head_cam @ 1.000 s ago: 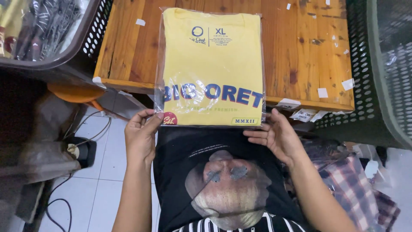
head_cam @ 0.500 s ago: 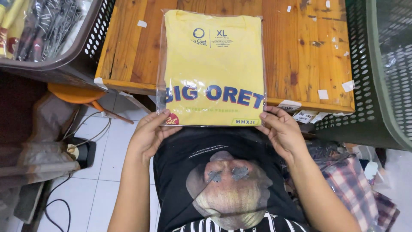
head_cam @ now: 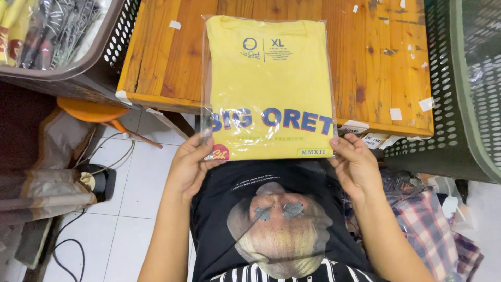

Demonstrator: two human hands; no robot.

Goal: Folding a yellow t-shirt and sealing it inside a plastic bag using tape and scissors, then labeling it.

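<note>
A folded yellow T-shirt with blue lettering, sealed in a clear plastic bag [head_cam: 269, 89], lies partly on a wooden table [head_cam: 376, 62] and overhangs its near edge. My left hand [head_cam: 190, 162] grips the bag's lower left corner, thumb on top. At the lower right corner my right hand [head_cam: 355, 164] holds the bag the same way. Below the bag I see my black printed shirt [head_cam: 276, 224].
A brown perforated basket [head_cam: 68, 47] with bagged items stands at the left. A dark green perforated basket [head_cam: 464, 89] stands at the right. An orange stool [head_cam: 94, 112], cables and white floor tiles lie lower left. Plaid cloth [head_cam: 433, 224] is lower right. Tape bits dot the table.
Both hands have slid up along the bag's lower corners and hold it more firmly; the bagged shirt has shifted slightly toward me over the table edge.
</note>
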